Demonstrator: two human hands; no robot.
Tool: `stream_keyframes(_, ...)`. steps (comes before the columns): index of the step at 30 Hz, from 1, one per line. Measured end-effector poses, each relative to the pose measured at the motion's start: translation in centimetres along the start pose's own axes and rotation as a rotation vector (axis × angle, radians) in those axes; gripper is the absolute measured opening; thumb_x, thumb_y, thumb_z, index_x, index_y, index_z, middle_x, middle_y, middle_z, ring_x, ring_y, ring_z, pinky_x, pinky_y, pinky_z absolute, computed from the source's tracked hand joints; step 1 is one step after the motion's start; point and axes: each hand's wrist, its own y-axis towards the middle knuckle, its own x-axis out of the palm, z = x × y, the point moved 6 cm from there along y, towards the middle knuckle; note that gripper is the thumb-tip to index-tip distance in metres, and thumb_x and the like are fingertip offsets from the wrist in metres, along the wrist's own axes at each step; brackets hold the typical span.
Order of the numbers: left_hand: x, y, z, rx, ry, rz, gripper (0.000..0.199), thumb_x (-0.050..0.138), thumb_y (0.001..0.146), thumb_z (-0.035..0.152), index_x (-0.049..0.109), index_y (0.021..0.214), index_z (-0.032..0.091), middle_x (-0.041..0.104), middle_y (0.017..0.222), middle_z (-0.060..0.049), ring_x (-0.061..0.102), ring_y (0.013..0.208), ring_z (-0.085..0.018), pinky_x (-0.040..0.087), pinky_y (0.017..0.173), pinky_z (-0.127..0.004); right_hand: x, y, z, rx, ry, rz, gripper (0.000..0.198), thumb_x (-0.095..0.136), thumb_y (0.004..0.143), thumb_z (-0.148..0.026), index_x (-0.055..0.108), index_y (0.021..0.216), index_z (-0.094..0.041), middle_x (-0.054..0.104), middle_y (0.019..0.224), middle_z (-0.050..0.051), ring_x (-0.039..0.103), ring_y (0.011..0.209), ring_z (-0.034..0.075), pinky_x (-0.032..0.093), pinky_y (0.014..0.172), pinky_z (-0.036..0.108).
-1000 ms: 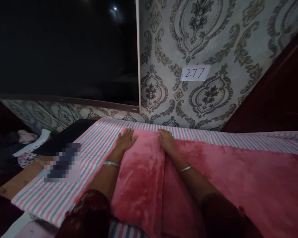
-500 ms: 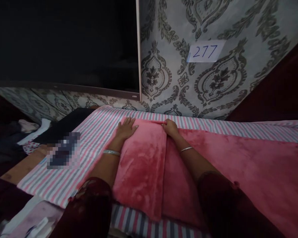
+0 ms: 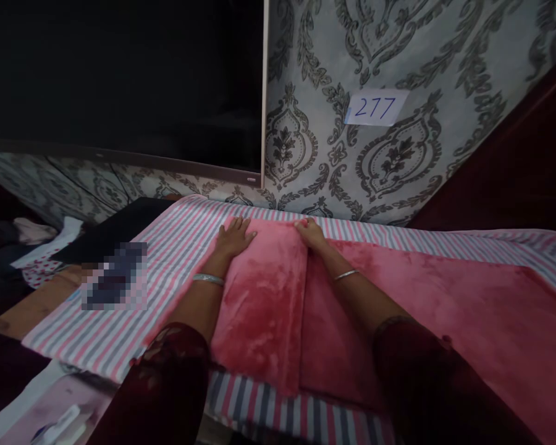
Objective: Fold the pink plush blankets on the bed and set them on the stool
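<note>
A plush pink-red blanket (image 3: 259, 309) lies over a striped sheet (image 3: 167, 247), its left part folded over into a raised panel. My left hand (image 3: 234, 238) rests flat near the panel's far left corner, fingers spread. At the panel's far right corner, my right hand (image 3: 311, 235) has its fingers closed on the blanket's edge. Further right, a lower layer of the same blanket spreads out flat. A bangle circles each wrist, and both forearms reach forward from dark red sleeves.
A large dark TV screen (image 3: 120, 80) hangs on the patterned wall above. A paper marked 277 (image 3: 377, 107) is stuck on the wallpaper. On the left lie a pixelated dark object (image 3: 115, 278), a black flat item (image 3: 115, 225), a brown board (image 3: 37, 300) and a heap of cloth.
The view has shifted slightly. My right hand still grips the far edge of the folded panel, its corner now lying flatter. My left hand stays in place on the blanket.
</note>
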Motion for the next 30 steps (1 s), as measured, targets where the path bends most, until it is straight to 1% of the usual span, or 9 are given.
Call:
stream_keyframes(4,0.2,0.2,-0.2,0.008,0.003,-0.004,0.069,0.022,0.103,0.057,0.023,0.164,0.024,0.014,0.173,-0.008,0.011,0.159,-0.026,0.014,0.125,-0.06,0.7,-1.7,-0.3,0.032,-0.079,-0.021,0.043,0.046,0.099,-0.025,0.05,0.141,-0.015,0.072,0.119,0.014,0.067,0.11,0.027,0.048,0.09,0.032)
stream_keyframes(10,0.4,0.4,-0.4,0.003,0.006,-0.019,0.071,0.02,0.102,0.059,0.025,0.163,0.022,0.016,0.172,-0.009,0.011,0.159,-0.026,0.015,0.125,-0.06,0.8,-3.2,-0.7,0.042,-0.179,-0.06,0.039,0.033,0.105,-0.029,0.053,0.135,-0.015,0.072,0.116,0.018,0.068,0.108,0.03,0.05,0.089,0.039)
stream_keyframes(14,0.1,0.2,-0.2,0.003,0.011,-0.013,0.07,0.021,0.103,0.058,0.026,0.162,0.021,0.018,0.172,-0.01,0.013,0.159,-0.025,0.014,0.125,-0.059,-0.4,-3.2,-1.7,0.034,-0.239,-0.079,0.038,0.038,0.103,-0.024,0.056,0.133,-0.013,0.069,0.123,0.022,0.066,0.115,0.031,0.05,0.093,0.041)
stream_keyframes(16,0.0,0.1,-0.1,-0.002,0.014,-0.013,0.07,0.022,0.103,0.057,0.025,0.162,0.021,0.018,0.172,-0.01,0.013,0.159,-0.025,0.015,0.125,-0.059,-1.1,-3.3,-2.9,-0.002,-0.282,-0.043,0.042,0.044,0.101,-0.025,0.054,0.14,-0.012,0.059,0.139,0.024,0.056,0.13,0.033,0.045,0.102,0.044)
stream_keyframes(18,0.0,0.1,-0.1,-0.004,0.018,-0.011,0.07,0.022,0.103,0.058,0.026,0.162,0.021,0.018,0.172,-0.01,0.013,0.159,-0.026,0.015,0.125,-0.059,-1.3,-3.9,-4.5,-0.098,-0.335,0.023,0.055,0.049,0.101,-0.033,0.043,0.152,-0.012,0.041,0.158,0.024,0.036,0.148,0.035,0.035,0.114,0.048)
stream_keyframes(20,0.0,0.1,-0.1,-0.005,0.027,-0.005,0.07,0.022,0.103,0.058,0.026,0.162,0.021,0.019,0.172,-0.01,0.014,0.159,-0.026,0.016,0.125,-0.06,-0.4,-5.1,-5.6,-0.183,-0.378,0.034,0.07,0.049,0.101,-0.047,0.033,0.159,-0.012,0.026,0.167,0.022,0.02,0.155,0.036,0.024,0.121,0.051)
stream_keyframes(21,0.0,0.1,-0.1,-0.005,0.032,-0.002,0.07,0.022,0.103,0.058,0.027,0.162,0.022,0.019,0.172,-0.01,0.014,0.159,-0.026,0.017,0.125,-0.059,0.5,-5.7,-5.7,-0.206,-0.391,0.006,0.075,0.046,0.101,-0.053,0.031,0.16,-0.011,0.023,0.168,0.022,0.016,0.156,0.036,0.021,0.122,0.052)
stream_keyframes(25,0.1,0.2,-0.3,-0.015,0.035,0.002,0.069,0.022,0.103,0.056,0.026,0.162,0.021,0.018,0.172,-0.009,0.012,0.159,-0.026,0.017,0.125,-0.059,3.9,-7.9,-4.2,-0.206,-0.415,-0.095,0.082,0.036,0.1,-0.065,0.032,0.16,-0.01,0.025,0.168,0.021,0.015,0.157,0.035,0.018,0.123,0.052)
stream_keyframes(30,-0.1,0.2,-1.0,-0.109,0.046,0.055,0.069,0.022,0.103,0.053,0.031,0.161,0.018,0.018,0.172,-0.011,0.011,0.159,-0.029,0.02,0.124,-0.061,4.6,-8.1,-3.2,-0.213,-0.42,-0.065,0.085,0.035,0.099,-0.069,0.034,0.159,-0.008,0.027,0.167,0.023,0.017,0.156,0.035,0.018,0.123,0.052)
